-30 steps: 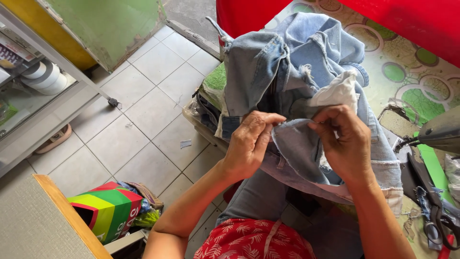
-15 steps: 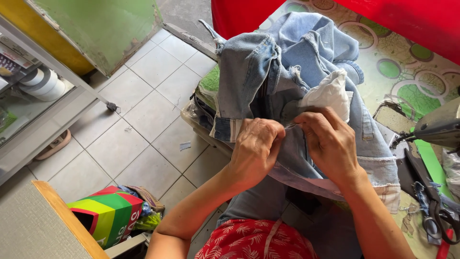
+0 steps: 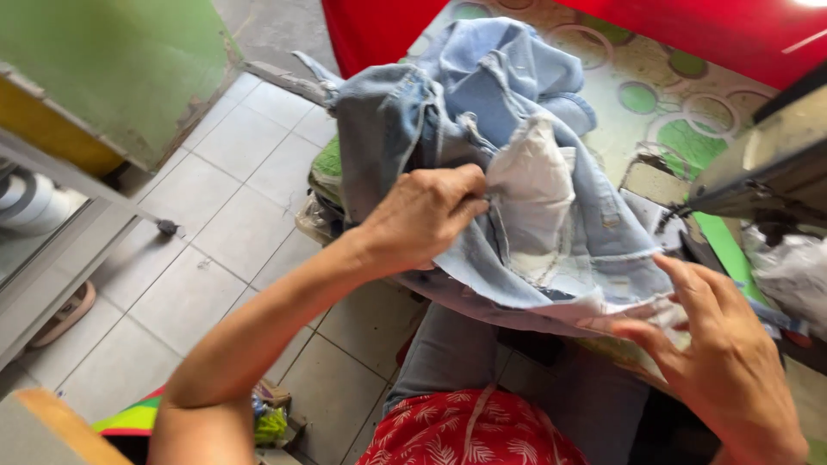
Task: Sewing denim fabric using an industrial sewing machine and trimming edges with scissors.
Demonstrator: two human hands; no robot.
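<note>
Left hand (image 3: 426, 215) pinches the light-blue denim jeans (image 3: 482, 120) by their white pocket lining (image 3: 534, 185); right hand (image 3: 724, 362), fingers spread, brushes the frayed edge

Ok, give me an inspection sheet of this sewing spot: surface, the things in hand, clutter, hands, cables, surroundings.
Surface: table with a cloth of green circles, mostly under fabric.
Job's things: light blue denim garment heaped up, its white pocket lining turned out.
Clutter: stacked fabric below the table edge; colourful box on the floor.
Hands: left hand has a pinching grip on the denim beside the lining; right hand open at the frayed hem.
Cables: nothing seen.
Surroundings: sewing machine at right, grey tiled floor, green panel, red backdrop.
</note>
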